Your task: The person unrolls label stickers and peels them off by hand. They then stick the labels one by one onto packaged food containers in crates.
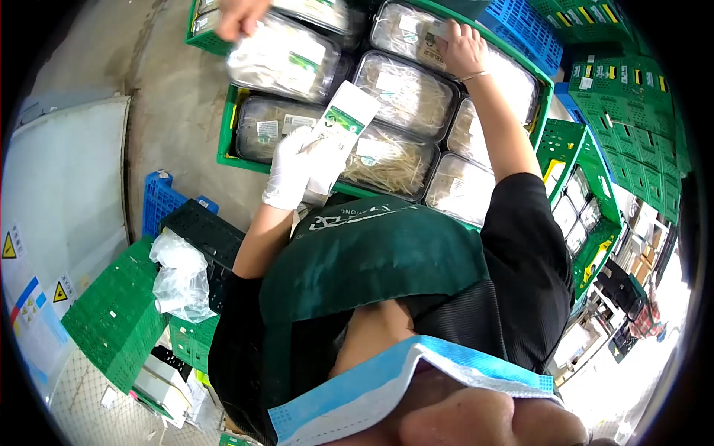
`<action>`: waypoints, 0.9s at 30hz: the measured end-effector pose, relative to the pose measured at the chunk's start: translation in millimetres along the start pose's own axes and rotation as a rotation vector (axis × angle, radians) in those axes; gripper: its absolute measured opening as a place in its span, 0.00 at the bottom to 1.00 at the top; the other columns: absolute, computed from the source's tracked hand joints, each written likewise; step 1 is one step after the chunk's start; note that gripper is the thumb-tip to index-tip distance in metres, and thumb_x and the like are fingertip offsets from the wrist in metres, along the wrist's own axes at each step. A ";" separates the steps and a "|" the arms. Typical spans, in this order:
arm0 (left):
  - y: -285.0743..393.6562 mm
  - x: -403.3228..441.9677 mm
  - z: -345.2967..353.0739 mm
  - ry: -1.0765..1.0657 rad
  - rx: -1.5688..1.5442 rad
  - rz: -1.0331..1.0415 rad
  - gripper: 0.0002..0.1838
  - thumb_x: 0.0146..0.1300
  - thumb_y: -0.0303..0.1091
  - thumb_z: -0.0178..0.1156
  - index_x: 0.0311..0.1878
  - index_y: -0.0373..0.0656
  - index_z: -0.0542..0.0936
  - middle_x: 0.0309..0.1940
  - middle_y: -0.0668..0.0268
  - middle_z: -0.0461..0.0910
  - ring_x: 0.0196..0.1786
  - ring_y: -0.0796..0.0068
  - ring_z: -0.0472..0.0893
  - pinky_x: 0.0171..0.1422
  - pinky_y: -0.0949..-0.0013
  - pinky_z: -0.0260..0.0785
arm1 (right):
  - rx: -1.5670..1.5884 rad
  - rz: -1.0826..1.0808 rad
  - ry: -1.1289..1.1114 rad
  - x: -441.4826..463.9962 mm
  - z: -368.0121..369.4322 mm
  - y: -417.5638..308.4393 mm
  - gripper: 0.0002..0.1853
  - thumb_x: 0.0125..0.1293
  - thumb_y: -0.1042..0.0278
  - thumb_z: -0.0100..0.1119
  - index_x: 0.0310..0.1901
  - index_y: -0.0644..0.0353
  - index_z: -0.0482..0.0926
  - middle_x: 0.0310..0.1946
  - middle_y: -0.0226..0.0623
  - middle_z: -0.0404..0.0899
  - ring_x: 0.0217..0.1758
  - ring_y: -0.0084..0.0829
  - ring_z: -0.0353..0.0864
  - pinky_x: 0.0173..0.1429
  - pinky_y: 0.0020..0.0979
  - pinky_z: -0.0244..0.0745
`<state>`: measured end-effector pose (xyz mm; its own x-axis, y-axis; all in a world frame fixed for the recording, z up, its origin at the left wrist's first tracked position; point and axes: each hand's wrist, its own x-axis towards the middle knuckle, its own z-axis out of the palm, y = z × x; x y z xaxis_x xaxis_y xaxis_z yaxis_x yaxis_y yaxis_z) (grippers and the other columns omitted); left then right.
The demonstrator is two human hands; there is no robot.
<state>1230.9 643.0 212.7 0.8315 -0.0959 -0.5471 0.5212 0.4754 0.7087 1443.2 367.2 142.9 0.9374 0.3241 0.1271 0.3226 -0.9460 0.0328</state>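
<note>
My left hand (292,167), in a white glove, is closed around a stack of white and green printed labels (344,119) above the near trays. My bare right hand (466,50), a thin bracelet at its wrist, rests with fingers extended on a film-covered black tray (407,31) in the far row, touching its brown printed label. Other black trays (398,157) of pale thin strands like bean sprouts fill the green crate (225,130). At upper left, another person's blurred hand (242,16) is at a raised tray (282,59).
Green crates (625,111) are stacked at the right, near a blue crate (524,33). A green crate with packed trays (587,204) stands beside my right arm. Crumpled clear plastic (181,275) lies on crates at the left, near a white panel (71,186).
</note>
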 end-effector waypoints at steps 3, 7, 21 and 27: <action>-24.1 2.8 -11.6 0.002 -0.046 0.072 0.12 0.56 0.25 0.50 0.44 0.32 0.69 0.36 0.57 0.74 0.37 0.70 0.76 0.42 0.72 0.70 | 0.090 0.076 0.276 -30.2 -31.1 -28.0 0.30 0.53 0.46 0.51 0.53 0.58 0.63 0.45 0.46 0.70 0.47 0.43 0.68 0.51 0.38 0.64; -23.3 -6.0 -6.9 -0.128 -0.045 0.108 0.12 0.57 0.24 0.47 0.46 0.33 0.68 0.40 0.59 0.73 0.42 0.73 0.74 0.47 0.74 0.68 | 1.101 -0.210 -0.366 -99.1 -106.6 -96.5 0.21 0.53 0.58 0.59 0.43 0.65 0.71 0.31 0.35 0.74 0.35 0.25 0.73 0.40 0.26 0.68; -39.8 -33.8 -17.8 -0.164 0.514 0.220 0.03 0.51 0.26 0.54 0.28 0.36 0.74 0.25 0.67 0.73 0.28 0.80 0.72 0.31 0.76 0.66 | 0.684 0.051 -0.039 -101.8 -71.5 -56.1 0.11 0.52 0.62 0.55 0.31 0.61 0.75 0.25 0.42 0.77 0.29 0.41 0.76 0.36 0.33 0.71; -33.6 -53.5 -34.2 -0.106 0.008 -0.077 0.09 0.54 0.29 0.53 0.36 0.34 0.72 0.25 0.62 0.73 0.27 0.72 0.74 0.29 0.72 0.68 | 0.229 0.007 0.209 -105.2 12.1 -41.0 0.18 0.51 0.60 0.55 0.41 0.59 0.68 0.37 0.43 0.71 0.41 0.43 0.70 0.44 0.39 0.66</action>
<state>1162.3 662.0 202.8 0.8046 -0.2235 -0.5502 0.5852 0.4564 0.6703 1333.0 372.0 116.3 0.9001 0.2864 0.3283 0.3600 -0.9134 -0.1900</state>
